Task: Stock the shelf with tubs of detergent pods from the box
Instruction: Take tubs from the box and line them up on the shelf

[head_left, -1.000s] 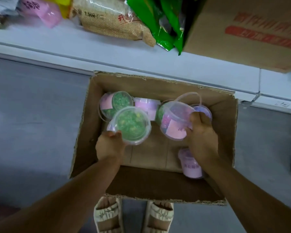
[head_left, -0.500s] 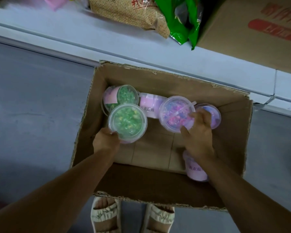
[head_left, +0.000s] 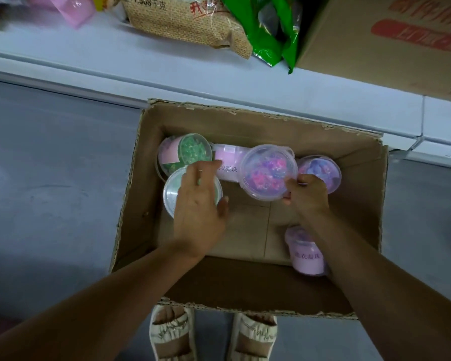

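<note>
Cardboard box (head_left: 248, 121), left hand (head_left: 198, 204) now atop green tub (head_left: 171, 192)

Box (head_left: 130, 204) is matt brown corrugated cardboard, edges torn rough. Tubs (head_left: 268, 171) clear glossy plastic. Shelf (head_left: 115, 61) smooth, pale.

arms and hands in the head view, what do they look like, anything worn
Both forearms are bare right to the bottom edge of the view, with no sleeves showing. The left hand and right hand wear no gloves, and no watch or bracelet shows at either wrist. Whether any finger carries a ring is too small to tell.
</note>
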The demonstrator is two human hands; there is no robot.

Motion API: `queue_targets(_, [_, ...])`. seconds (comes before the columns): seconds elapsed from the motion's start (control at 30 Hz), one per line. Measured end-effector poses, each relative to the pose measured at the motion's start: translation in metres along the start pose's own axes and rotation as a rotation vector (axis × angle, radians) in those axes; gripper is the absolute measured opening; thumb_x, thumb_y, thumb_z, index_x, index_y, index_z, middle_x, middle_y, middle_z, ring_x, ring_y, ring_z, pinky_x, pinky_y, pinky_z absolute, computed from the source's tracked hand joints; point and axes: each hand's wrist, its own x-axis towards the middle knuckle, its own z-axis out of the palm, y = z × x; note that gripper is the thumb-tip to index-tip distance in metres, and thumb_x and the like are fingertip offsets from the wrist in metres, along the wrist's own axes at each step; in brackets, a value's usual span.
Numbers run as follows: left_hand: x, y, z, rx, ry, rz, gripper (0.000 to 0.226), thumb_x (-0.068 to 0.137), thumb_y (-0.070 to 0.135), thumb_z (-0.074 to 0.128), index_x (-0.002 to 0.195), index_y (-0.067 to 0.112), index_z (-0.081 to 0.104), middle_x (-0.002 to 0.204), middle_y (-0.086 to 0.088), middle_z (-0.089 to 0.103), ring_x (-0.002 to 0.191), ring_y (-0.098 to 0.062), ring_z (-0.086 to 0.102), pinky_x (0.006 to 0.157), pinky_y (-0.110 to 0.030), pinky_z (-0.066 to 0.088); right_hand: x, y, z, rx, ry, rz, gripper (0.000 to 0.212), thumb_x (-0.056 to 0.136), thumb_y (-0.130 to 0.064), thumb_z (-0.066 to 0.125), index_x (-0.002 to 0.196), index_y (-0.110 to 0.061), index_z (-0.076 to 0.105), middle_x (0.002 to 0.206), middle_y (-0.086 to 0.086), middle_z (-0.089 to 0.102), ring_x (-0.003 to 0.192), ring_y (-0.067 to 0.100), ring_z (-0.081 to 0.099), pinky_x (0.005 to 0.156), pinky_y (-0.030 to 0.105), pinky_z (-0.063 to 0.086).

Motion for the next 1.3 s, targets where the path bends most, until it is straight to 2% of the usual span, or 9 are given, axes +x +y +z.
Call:
queue_targets(0.2, [0.001, 0.033, 0.012, 0.095, -0.123, 0.272, 0.058, 0.076, 0.004, 0.055, 0.134, 0.008, 0.049, 0.137, -0.010, 0.052, 0.124, -0.028, 0.049, 0.098, -0.041, 0.042, -0.016, -0.012, -0.019, 0.016, 0.006, -0.078, 0.025, 0.089, -0.023, 0.060, 0.095, 0.000, 0.063, 0.093, 0.017, 0.068, 0.088, 0.031, 0.066, 0.083, 0.049, 0.053])
queue_targets(0.3, [0.005, 0.037, 0.007, 0.020, -0.150, 0.012, 0.061, 0.085, 0.010, 0.061, 0.141, 0.007, 0.037, 0.142, -0.010, 0.045, 0.130, -0.027, 0.043, 0.105, -0.045, 0.038, -0.028, -0.021, -0.034, 0.017, -0.047, -0.139, 0.024, 0.090, -0.020, 0.058, 0.099, 0.001, 0.064, 0.087, 0.012, 0.065, 0.082, 0.023, 0.062, 0.081, 0.040, 0.054])
queue_targets(0.47, [0.015, 0.047, -0.024, -0.462, -0.237, -0.554, 0.061, 0.092, 0.041, 0.054, 0.144, 0.021, 0.030, 0.137, 0.002, 0.045, 0.126, -0.017, 0.044, 0.097, -0.026, 0.034, -0.048, -0.039, -0.050, 0.075, -0.196, -0.226, 0.016, 0.094, -0.015, 0.053, 0.080, -0.017, 0.060, 0.079, 0.004, 0.061, 0.079, 0.019, 0.060, 0.081, 0.045, 0.053])
queue_targets(0.6, [0.002, 0.045, -0.043, -0.741, -0.338, -0.734, 0.070, 0.080, 0.058, 0.057, 0.140, 0.031, 0.035, 0.134, 0.002, 0.054, 0.116, -0.019, 0.056, 0.101, -0.046, 0.044, -0.066, -0.055, -0.046, 0.087, -0.337, -0.283, 0.013, 0.097, -0.018, 0.049, 0.093, -0.020, 0.061, 0.093, 0.001, 0.065, 0.091, 0.018, 0.063, 0.086, 0.041, 0.053])
queue_targets(0.8, [-0.017, 0.033, -0.077, -0.874, -0.092, -0.744, 0.025, 0.087, 0.042, 0.059, 0.107, 0.028, 0.055, 0.103, 0.003, 0.066, 0.092, -0.012, 0.065, 0.068, -0.023, 0.058, -0.095, -0.076, -0.010, 0.057, -0.420, -0.325, 0.016, 0.097, -0.025, 0.048, 0.104, -0.018, 0.061, 0.096, 0.000, 0.064, 0.090, 0.014, 0.062, 0.087, 0.036, 0.054])
queue_targets(0.87, [-0.021, 0.024, -0.090, -0.908, 0.019, -0.809, 0.038, 0.085, 0.044, 0.061, 0.115, 0.022, 0.053, 0.105, 0.002, 0.065, 0.091, -0.012, 0.065, 0.068, -0.025, 0.057, -0.101, -0.076, 0.005, 0.031, -0.402, -0.286, 0.028, 0.096, -0.031, 0.049, 0.119, -0.017, 0.056, 0.104, 0.003, 0.063, 0.098, 0.019, 0.062, 0.091, 0.042, 0.051])
queue_targets(0.97, [-0.029, 0.006, -0.108, -0.923, 0.191, -0.850, 0.042, 0.086, 0.042, 0.062, 0.119, 0.020, 0.048, 0.100, 0.004, 0.061, 0.086, -0.009, 0.061, 0.064, -0.024, 0.050, -0.104, -0.065, 0.027, -0.133, -0.390, -0.267, 0.046, 0.094, -0.034, 0.053, 0.133, -0.012, 0.044, 0.106, -0.001, 0.060, 0.101, 0.019, 0.060, 0.086, 0.030, 0.044])
queue_targets(1.1, [-0.038, -0.020, -0.122, -0.949, 0.289, -0.849, 0.051, 0.087, 0.037, 0.062, 0.130, 0.017, 0.043, 0.111, -0.003, 0.061, 0.091, -0.011, 0.063, 0.066, -0.022, 0.052, -0.094, -0.037, 0.060, -0.338, -0.420, -0.221, 0.061, 0.085, -0.027, 0.066, 0.135, -0.007, 0.039, 0.131, 0.014, 0.052, 0.118, 0.030, 0.052, 0.095, 0.038, 0.044])
queue_targets(1.3, [-0.038, -0.045, -0.127, -0.956, 0.341, -0.843, 0.051, 0.090, 0.034, 0.059, 0.134, 0.016, 0.041, 0.116, -0.005, 0.059, 0.089, -0.009, 0.061, 0.066, -0.020, 0.049, -0.067, -0.005, 0.102, -0.365, -0.356, -0.121, 0.062, 0.089, -0.036, 0.059, 0.136, -0.001, 0.037, 0.133, 0.016, 0.051, 0.119, 0.034, 0.051, 0.094, 0.036, 0.043])
